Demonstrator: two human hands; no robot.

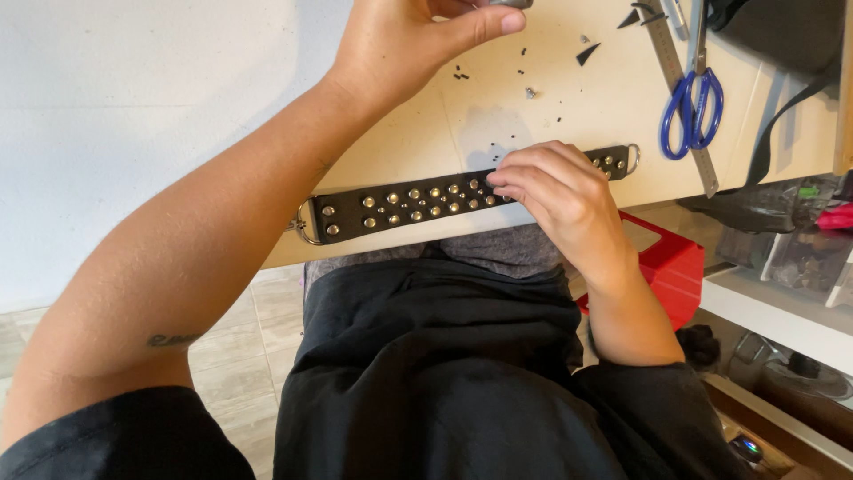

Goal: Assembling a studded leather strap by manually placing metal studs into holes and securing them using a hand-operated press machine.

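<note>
Your bench (569, 107) fills the upper half of the view, pale and dotted with small scraps and loose studs. Across its near edge lies the strap (418, 203), long, black and flat, running from about 9 o'clock to 3 o'clock, a metal ring at each end, rows of round silver studs along its middle. Laid flat like that, it seems steadied for close work. Your right hand (555, 191) rests on its right part, fingers curled and pinching at the studs there. Your left hand (409, 40) is raised at 12 o'clock, closed around a small grey object mostly cut off by the frame. Blue scissors (691, 107) and a steel ruler (680, 89) lie at 2 o'clock.
</note>
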